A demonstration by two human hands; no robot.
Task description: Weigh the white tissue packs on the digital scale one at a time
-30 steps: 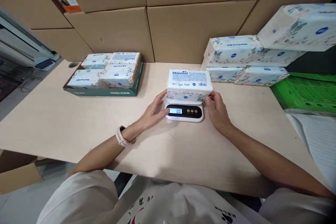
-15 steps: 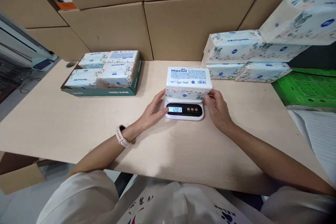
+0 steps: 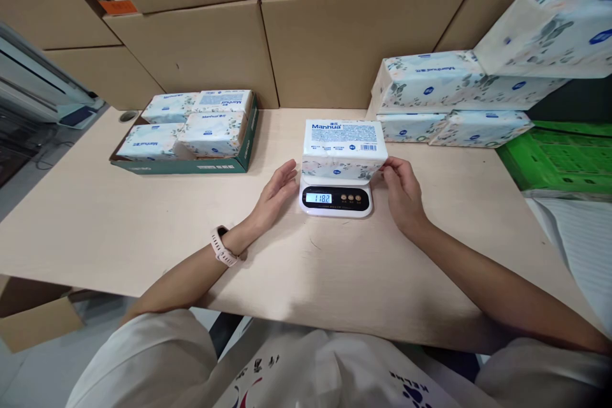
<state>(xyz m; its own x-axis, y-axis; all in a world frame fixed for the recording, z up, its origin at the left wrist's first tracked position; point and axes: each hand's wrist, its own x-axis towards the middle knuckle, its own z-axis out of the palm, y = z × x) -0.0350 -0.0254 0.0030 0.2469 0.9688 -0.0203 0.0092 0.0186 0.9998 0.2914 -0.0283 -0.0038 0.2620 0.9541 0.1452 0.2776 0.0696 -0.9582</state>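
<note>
A soft pack of tissues (image 3: 343, 146), white and pale blue with a floral edge, lies on a small white digital scale (image 3: 306, 209). The lit display (image 3: 318, 198) reads about 118.2. Just left of the pack is my left hand (image 3: 276, 196), fingers stretched out and holding nothing, with a narrow gap to the scale. On the other side my right hand (image 3: 404, 194) is loosely curved, its fingertips at the pack's right end. Whether those fingertips touch the wrapper I cannot tell; the hand does not grip it.
A green shallow carton (image 3: 201, 167) holding several tissue packs (image 3: 215, 134) stands at the back left. More packs (image 3: 433, 86) are stacked at the back right, beside a green crate (image 3: 564, 156). Large cardboard boxes (image 3: 354, 44) line the table's far edge.
My left hand has drawn back left, away from the scale. My right hand has shifted slightly right. The reading has dropped from 120.1 to about 118.2.
</note>
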